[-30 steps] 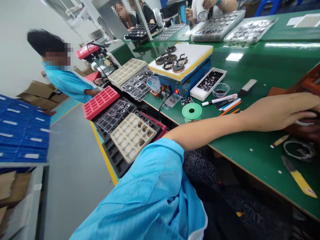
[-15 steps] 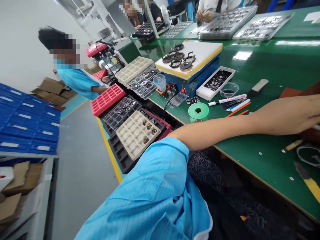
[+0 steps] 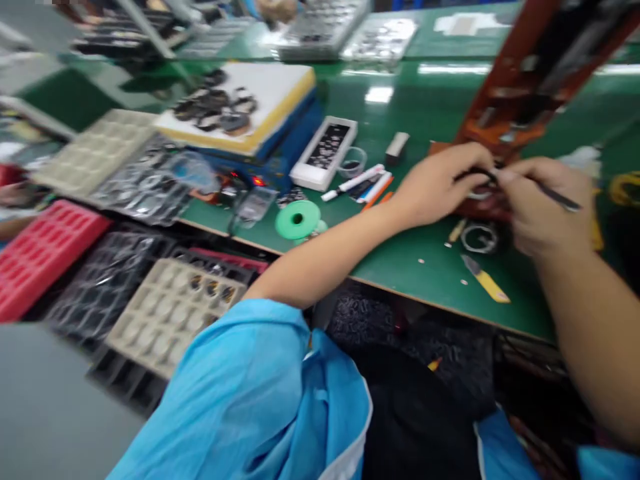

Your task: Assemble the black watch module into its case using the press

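Observation:
My left hand (image 3: 440, 185) reaches to the base of an orange-brown press-like fixture (image 3: 480, 133), its fingers pinched round a small dark curved part (image 3: 470, 175). Close beside it, my right hand (image 3: 545, 207) is closed on a thin black tool (image 3: 563, 198), whose back end sticks out past the knuckles. Both sets of fingertips meet at the dark part; blur hides the exact contact. Below the hands lie a coil of pale wire (image 3: 479, 238), a short wooden-looking stick (image 3: 455, 233) and a yellow-handled knife (image 3: 485, 279).
Left of the hands are pens (image 3: 357, 181), a green spool (image 3: 298, 220) and a white box of small parts (image 3: 325, 155). A blue heating unit (image 3: 295, 127) carries dark ring-shaped cases (image 3: 235, 120). Beige (image 3: 150, 320) and red (image 3: 45, 260) trays stand by the table edge.
My view has swung right and down. My right hand and the fixture have come into sight. My left hand, earlier cut off at the right edge, now shows pinching the dark part.

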The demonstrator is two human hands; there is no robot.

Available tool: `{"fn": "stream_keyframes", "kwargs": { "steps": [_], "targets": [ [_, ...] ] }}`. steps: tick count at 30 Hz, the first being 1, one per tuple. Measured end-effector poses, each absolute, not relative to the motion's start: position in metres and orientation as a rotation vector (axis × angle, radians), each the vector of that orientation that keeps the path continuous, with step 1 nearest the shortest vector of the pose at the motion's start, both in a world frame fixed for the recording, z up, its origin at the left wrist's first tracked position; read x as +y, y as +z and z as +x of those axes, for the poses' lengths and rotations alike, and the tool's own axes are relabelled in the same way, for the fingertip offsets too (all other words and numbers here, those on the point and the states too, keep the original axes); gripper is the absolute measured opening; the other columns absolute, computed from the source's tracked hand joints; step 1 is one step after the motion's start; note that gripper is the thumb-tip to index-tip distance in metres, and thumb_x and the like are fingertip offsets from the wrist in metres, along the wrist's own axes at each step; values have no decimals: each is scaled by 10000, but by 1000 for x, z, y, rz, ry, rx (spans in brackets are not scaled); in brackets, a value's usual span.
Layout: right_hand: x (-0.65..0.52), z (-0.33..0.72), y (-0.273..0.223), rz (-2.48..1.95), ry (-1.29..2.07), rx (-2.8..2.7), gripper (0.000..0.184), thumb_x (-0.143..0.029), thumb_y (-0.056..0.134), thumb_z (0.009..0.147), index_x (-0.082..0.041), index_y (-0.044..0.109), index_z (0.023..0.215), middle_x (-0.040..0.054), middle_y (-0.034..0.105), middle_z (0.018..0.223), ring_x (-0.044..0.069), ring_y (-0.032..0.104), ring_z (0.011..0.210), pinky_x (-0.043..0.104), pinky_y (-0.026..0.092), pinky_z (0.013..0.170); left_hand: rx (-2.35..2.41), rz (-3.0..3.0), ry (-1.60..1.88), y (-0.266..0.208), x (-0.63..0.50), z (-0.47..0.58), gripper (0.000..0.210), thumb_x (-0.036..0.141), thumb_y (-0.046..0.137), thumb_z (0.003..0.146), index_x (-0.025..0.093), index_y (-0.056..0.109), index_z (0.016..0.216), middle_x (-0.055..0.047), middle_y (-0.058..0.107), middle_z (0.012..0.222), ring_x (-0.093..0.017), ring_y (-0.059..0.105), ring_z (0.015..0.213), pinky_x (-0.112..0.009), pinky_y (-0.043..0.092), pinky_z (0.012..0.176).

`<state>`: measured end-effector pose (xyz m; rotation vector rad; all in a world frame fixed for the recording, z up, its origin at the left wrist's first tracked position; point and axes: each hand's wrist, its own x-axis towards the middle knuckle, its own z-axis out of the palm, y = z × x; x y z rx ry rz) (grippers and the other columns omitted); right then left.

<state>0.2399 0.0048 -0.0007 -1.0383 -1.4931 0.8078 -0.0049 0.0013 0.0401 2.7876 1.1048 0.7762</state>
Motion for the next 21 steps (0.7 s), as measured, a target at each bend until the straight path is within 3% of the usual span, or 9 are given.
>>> {"fn": "stream_keyframes", "kwargs": {
  "steps": [3,5,14,21],
  "targets": [
    [9,235,-4,-1036,833,-1471,232,-469,902,907,-264,814,839,52,726,655,184,668,524,329,499,488,1121,2466,1155,11,23,10,72,276,706,1145,260,776,1149,-35,853,1191,-234,822,1207,-414,686,1067],
    [9,229,0,-1037,775,-1516,236,-456,845,966,-252,792,859,16,738,682,166,676,543,305,503,517,1084,2357,1250,2,29,17,64,230,712,1122,254,764,1151,-46,846,1192,-235,812,1169,-423,672,1089],
    [-3,229,15,-978,527,-1637,213,-456,803,1053,-272,735,971,7,724,901,218,713,813,410,645,830,1010,2243,1343,3,23,13,111,330,657,1128,259,742,1137,-63,836,1196,-252,796,1155,-442,660,1087],
    [5,228,5,-890,542,-1671,323,-603,783,1069,-329,628,1140,45,710,1092,249,695,897,460,688,857,915,2213,1352,0,25,14,173,429,674,1145,268,730,1114,-58,829,1139,-235,787,1071,-405,647,1006]
  ]
}}
